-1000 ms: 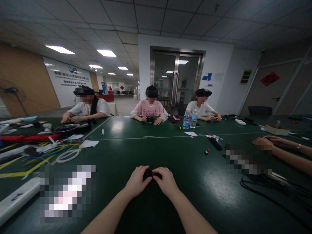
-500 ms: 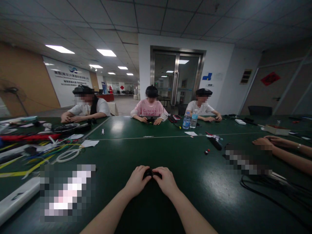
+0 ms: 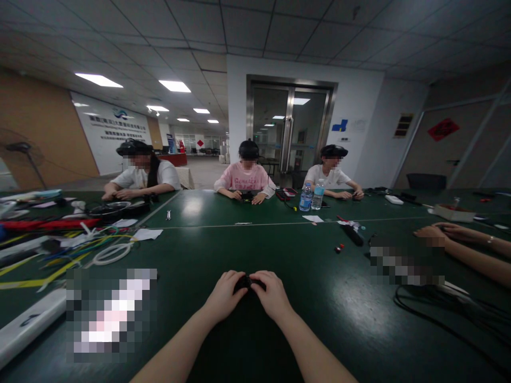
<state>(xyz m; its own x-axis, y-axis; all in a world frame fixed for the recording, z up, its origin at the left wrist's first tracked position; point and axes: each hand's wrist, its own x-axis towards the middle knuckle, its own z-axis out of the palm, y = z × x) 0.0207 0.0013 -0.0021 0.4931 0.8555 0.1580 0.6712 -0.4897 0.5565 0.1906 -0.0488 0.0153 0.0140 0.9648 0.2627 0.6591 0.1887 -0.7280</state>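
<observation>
Just above the green table (image 3: 191, 319), at the centre, my two hands meet around a small black object (image 3: 246, 283). My left hand (image 3: 224, 296) is closed on its left side, fingers curled over the far edge and thumb on the near side. Closed the same way on the right side is my right hand (image 3: 271, 293), its thumb beside the other. The object is dark and mostly covered by my fingers, so its kind does not show.
To the left lie a white power strip (image 3: 32, 324), a coiled white cable (image 3: 112, 254) and papers (image 3: 147, 234). Two water bottles (image 3: 318, 196) stand ahead. Black cables (image 3: 435, 324) and a co-worker's hands (image 3: 435, 233) are at right. Several people sit across the table.
My right thumb and fingers have shifted slightly on the black object, and less of it shows beneath my right hand. My left hand stays nearly in place.
</observation>
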